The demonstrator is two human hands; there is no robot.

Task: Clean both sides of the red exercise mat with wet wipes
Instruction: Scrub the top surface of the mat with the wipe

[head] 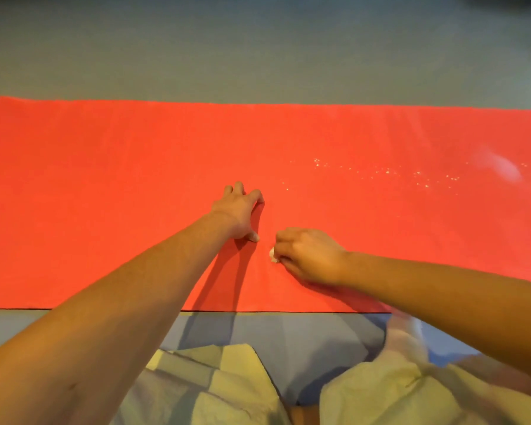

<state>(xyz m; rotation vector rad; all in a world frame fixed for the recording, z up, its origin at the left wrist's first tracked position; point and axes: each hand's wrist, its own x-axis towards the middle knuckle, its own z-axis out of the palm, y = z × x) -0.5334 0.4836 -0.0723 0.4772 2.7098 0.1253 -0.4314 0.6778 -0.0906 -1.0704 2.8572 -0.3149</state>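
Note:
The red exercise mat [105,185] lies flat across the grey floor, running past both side edges of the view. My left hand [241,214] rests on it near the middle with fingers spread, pressing down. Just to its right, my right hand [307,256] grips a small crumpled white wet wipe [273,255] against the mat; only a bit of the wipe shows past the fingers. Pale specks [380,173] and a whitish smear [503,167] mark the mat's right part.
Grey floor [258,56] stretches beyond the mat's far edge. Nearer to me, past the mat's front edge, are my knees in pale yellow-green shorts [215,381] and a blurred whitish object [405,335] on the floor by my right arm.

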